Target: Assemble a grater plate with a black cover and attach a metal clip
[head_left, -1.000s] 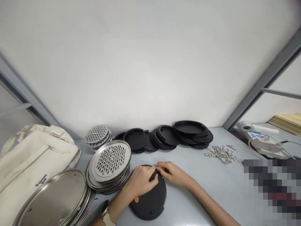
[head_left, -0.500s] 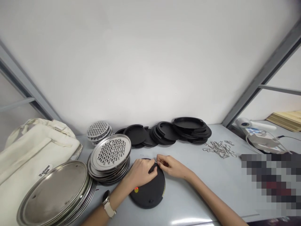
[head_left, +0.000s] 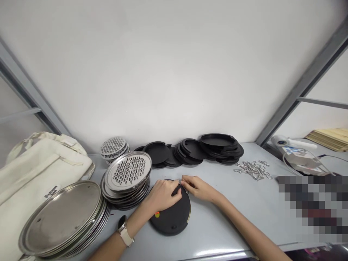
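Note:
A round black disc [head_left: 175, 214] with a small red and yellow sticker lies on the grey table in front of me. My left hand [head_left: 164, 195], with a watch on its wrist, is closed over the disc's far left part, thumb and fingers gripping it near the rim. At the far right rim my right hand [head_left: 199, 188] is pinched, its fingertips close to the left ones. A bit of shiny metal shows under the right fingers; it looks like a small metal clip [head_left: 187, 191], mostly hidden.
Round metal graters [head_left: 129, 172] are stacked to the left, beside a stack of round metal plates [head_left: 65, 217] and a cream cloth bag [head_left: 35, 170]. Black round holders [head_left: 217, 140] line the wall. Loose metal clips [head_left: 252, 169] lie at right, near a white device [head_left: 296, 142].
The right fingers have shifted slightly at the rim, and a bit of metal now shows beneath them. The left hand keeps its grip on the disc. The view has tilted slightly.

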Demonstrator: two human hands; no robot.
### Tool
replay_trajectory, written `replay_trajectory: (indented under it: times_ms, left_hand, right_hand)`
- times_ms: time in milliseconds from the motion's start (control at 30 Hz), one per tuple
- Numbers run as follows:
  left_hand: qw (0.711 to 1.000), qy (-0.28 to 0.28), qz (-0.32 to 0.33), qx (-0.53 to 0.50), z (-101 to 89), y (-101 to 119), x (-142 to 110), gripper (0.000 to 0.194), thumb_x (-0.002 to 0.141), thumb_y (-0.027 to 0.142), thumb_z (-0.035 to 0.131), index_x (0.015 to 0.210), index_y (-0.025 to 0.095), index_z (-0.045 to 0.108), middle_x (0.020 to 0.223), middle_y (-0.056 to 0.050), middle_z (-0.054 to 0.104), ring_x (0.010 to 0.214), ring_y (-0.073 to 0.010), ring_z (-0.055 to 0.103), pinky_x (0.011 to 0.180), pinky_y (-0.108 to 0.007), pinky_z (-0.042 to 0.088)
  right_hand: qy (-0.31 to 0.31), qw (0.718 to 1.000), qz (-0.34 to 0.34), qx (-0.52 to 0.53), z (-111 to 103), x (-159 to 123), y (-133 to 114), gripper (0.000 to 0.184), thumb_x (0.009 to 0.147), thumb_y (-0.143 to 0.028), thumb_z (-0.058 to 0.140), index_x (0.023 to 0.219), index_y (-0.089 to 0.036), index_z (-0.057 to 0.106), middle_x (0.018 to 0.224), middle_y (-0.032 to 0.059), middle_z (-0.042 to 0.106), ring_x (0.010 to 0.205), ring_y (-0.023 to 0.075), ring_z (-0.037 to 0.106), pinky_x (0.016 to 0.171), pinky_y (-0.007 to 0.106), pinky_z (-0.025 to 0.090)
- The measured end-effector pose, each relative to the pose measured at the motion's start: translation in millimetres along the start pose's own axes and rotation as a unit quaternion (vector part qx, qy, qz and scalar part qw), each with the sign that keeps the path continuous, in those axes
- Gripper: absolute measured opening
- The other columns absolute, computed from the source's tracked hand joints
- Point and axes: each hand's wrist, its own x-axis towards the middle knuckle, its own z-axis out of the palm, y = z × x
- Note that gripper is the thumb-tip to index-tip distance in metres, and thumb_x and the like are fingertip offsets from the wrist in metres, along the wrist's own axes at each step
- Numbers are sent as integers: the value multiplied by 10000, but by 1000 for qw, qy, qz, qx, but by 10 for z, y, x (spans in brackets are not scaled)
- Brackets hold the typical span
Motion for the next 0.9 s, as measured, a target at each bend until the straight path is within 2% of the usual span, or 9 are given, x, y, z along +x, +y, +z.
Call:
replay_trajectory:
  times_ms: [200,433,600,667,800,900]
  left_hand:
    - [1000,-1,1,2,4,4,-2,157,855,293,456,775,187,539,641,-4,605,607,-160,590,533,-262,307]
    - [1000,-1,0,-8,6,0,-3,168,850,290,455,740,184,524,628,-9,594,600,-162,586,533,-263,316]
    - [1000,1,-3,-5,12,-2,-1,168,843,292,466,727,182,515,623,-7,591,592,-161,585,525,-269,305]
    - [1000,1,0,0,12,2,-1,169,845,290,466,722,183,512,626,-6,592,591,-160,583,524,-270,299]
    - [1000,3,0,-1,10,10,1,177,852,290,459,722,184,515,642,-11,597,609,-163,586,532,-270,306]
    - [1000,-2,-5,-6,10,11,1,176,850,292,461,727,182,521,643,-15,599,611,-167,590,536,-269,317]
  right_hand:
    - [23,1000,7,0,27,24,1,362,948,-433,333,678,-193,363,576,-69,320,534,89,286,508,225,251]
    - [39,998,-5,45,7,26,-23,267,951,-413,340,805,-203,414,599,-68,342,541,97,306,511,218,272]
    - [92,995,-28,24,-18,41,-32,282,944,-420,372,792,-196,454,762,1,478,720,141,441,673,261,372]
    - [96,994,-26,50,-24,42,-37,286,954,-423,341,806,-199,440,794,13,503,759,150,464,718,277,385]
    - [78,990,-7,121,-17,36,-55,282,971,-433,273,843,-212,392,754,-6,538,707,137,485,705,273,392]
    - [63,990,11,127,2,36,-52,307,958,-471,289,821,-213,385,628,-47,466,587,118,419,605,248,363]
